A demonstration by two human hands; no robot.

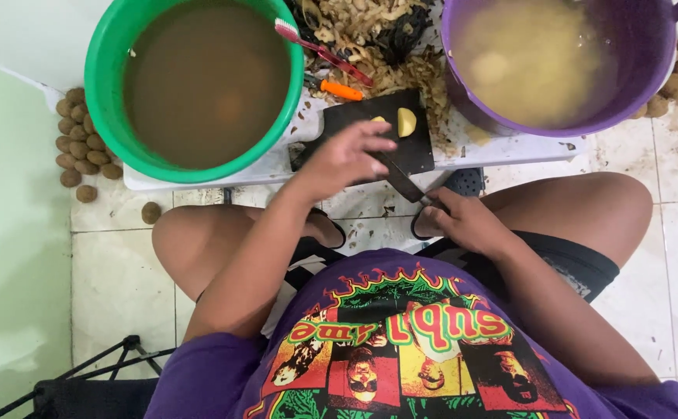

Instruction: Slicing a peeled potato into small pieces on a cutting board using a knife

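Knife (398, 177) lies w/ its long axis diagonal: dark blade tip up-left over the black cutting board (416, 147), handle down-right toward the person's lap. Blade looks dark, slim; tip partly hidden under left hand. Right hand (463, 221) is wrapped tight round the handle, just off the desk (510, 147) edge. Left hand (347, 155) is spread, fingers loose, palm down over the board's left part, reaching toward a peeled potato half (406, 122), pale yellow, cut face up, near board's top edge; a smaller yellow bit (378, 119) sits just beside it. Can't tell if left hand touches either. Behind board: peel heap (370, 39), orange-handled tool (339, 90), red toothbrush (319, 50). Green tub (114, 116) of brown water at left, purple tub (463, 101) of cloudy water w/ peeled potatoes at right. Unpeeled potatoes (79, 143) on the floor.
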